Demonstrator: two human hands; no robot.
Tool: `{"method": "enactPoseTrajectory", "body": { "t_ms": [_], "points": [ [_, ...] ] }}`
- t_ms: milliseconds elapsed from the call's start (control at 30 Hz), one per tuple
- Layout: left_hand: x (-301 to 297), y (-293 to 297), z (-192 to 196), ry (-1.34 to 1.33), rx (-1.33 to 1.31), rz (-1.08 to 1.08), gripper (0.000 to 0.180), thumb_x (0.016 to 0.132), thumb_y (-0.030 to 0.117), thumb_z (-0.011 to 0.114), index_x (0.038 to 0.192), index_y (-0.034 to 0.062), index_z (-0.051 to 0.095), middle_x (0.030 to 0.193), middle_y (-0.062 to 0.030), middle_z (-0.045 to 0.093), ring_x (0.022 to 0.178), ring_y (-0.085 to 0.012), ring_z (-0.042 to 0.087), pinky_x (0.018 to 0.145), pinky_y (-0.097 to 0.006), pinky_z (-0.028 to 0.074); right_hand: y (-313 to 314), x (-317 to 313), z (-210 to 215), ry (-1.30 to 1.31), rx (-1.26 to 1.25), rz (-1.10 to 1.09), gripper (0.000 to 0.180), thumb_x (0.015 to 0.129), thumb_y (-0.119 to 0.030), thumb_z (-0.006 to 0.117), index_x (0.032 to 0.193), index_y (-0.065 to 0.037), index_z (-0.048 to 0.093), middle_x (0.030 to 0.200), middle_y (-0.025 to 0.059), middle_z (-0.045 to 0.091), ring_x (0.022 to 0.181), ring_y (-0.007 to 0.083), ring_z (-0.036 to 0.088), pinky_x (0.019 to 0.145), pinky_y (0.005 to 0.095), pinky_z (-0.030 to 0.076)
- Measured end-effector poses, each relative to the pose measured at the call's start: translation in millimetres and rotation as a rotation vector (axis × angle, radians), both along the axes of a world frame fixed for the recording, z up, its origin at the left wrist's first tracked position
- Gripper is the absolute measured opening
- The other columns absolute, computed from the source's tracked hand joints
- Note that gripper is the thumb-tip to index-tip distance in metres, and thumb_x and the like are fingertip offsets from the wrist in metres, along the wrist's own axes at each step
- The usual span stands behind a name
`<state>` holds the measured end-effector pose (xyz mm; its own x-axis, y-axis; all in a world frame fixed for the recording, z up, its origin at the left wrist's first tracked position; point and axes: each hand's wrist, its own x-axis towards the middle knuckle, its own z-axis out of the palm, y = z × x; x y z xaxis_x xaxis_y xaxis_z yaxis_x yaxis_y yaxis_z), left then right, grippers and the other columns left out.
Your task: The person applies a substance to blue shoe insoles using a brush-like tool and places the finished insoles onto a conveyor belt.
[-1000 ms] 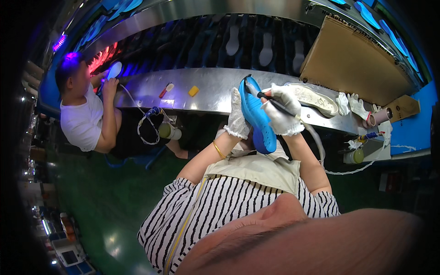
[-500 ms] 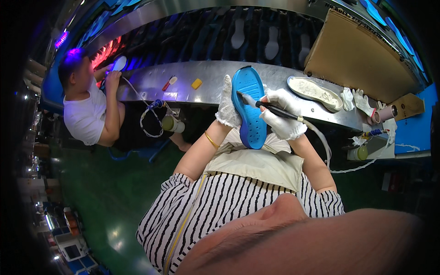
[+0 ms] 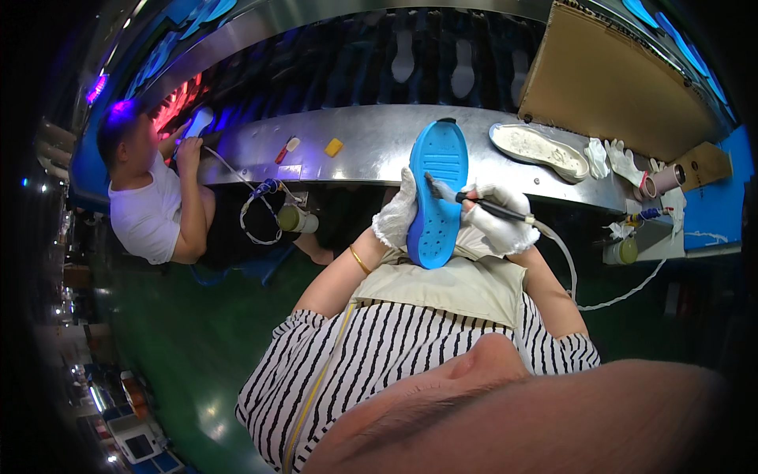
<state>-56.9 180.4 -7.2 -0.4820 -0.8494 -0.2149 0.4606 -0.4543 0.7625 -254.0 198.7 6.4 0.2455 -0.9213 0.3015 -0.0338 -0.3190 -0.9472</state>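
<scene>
A blue shoe sole (image 3: 439, 158) with a ridged and dotted inner face stands tilted up in front of me. My left hand (image 3: 397, 212), in a white knit glove, grips it along its left edge; some fingers are hidden behind it. In my gloved right hand (image 3: 502, 221) is a black-handled brush (image 3: 496, 208), held like a pen, with a pale tube running from its rear end. The dark bristle tip rests on or just over the sole's inner face near the middle; I cannot tell whether it touches.
Beyond my hands runs a metal bench (image 3: 355, 130) beside a conveyor carrying soles. On the bench lie a cream-filled shoe sole (image 3: 541, 150), a yellow block (image 3: 333, 148) and white gloves (image 3: 624, 162). A cardboard box (image 3: 616, 87) stands right. A co-worker (image 3: 154, 189) sits left.
The sole has shifted slightly right and down in view, and shows more of its inner face. The brush has moved along with it, its tip a little lower.
</scene>
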Motion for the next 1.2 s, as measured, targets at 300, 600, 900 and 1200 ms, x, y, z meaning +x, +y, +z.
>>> {"method": "enactPoseTrajectory", "body": {
  "t_ms": [300, 600, 900, 1200],
  "points": [
    [-17, -49, 0, 0.295, -0.046, 0.173, 0.111, 0.066, 0.090, 0.024, 0.133, 0.0028, 0.038, 0.120, -0.0192, 0.055, 0.106, -0.0331, 0.058, 0.094, -0.045, 0.048, -27, 8, -9, -0.213, -0.068, 0.000, 0.012, 0.076, 0.001, 0.066, 0.086, -0.002, 0.062, 0.085, 0.0070, 0.064, 0.076, 0.0119, 0.061, 0.069, 0.0273, 0.051],
    [-14, -75, 27, 0.532, -0.189, 0.297, 0.115, 0.059, 0.089, 0.041, 0.129, -0.0027, 0.040, 0.116, -0.0194, 0.053, 0.097, -0.0293, 0.060, 0.099, -0.048, 0.043, -37, 11, 9, -0.327, 0.161, 0.070, 0.015, 0.077, 0.002, 0.069, 0.091, -0.001, 0.062, 0.096, 0.0106, 0.066, 0.086, 0.0144, 0.062, 0.080, 0.0292, 0.051],
    [-1, -88, 35, 0.650, -0.330, 0.011, 0.119, 0.055, 0.089, 0.044, 0.134, 0.0005, 0.038, 0.126, -0.0235, 0.047, 0.107, -0.0357, 0.056, 0.096, -0.050, 0.045, -47, 8, 2, -0.469, 0.232, 0.112, 0.020, 0.079, -0.006, 0.070, 0.096, -0.007, 0.058, 0.091, 0.0082, 0.065, 0.066, 0.0094, 0.060, 0.048, 0.0222, 0.047],
    [17, -107, 37, 0.004, -0.533, -0.024, 0.117, 0.054, 0.087, 0.048, 0.134, 0.0020, 0.039, 0.119, -0.0234, 0.055, 0.107, -0.0327, 0.060, 0.083, -0.045, 0.055, -62, -3, 24, 0.105, 0.160, 0.310, 0.016, 0.071, -0.003, 0.064, 0.086, -0.005, 0.059, 0.085, 0.0021, 0.062, 0.074, 0.0118, 0.058, 0.066, 0.0274, 0.051]
  ]
}}
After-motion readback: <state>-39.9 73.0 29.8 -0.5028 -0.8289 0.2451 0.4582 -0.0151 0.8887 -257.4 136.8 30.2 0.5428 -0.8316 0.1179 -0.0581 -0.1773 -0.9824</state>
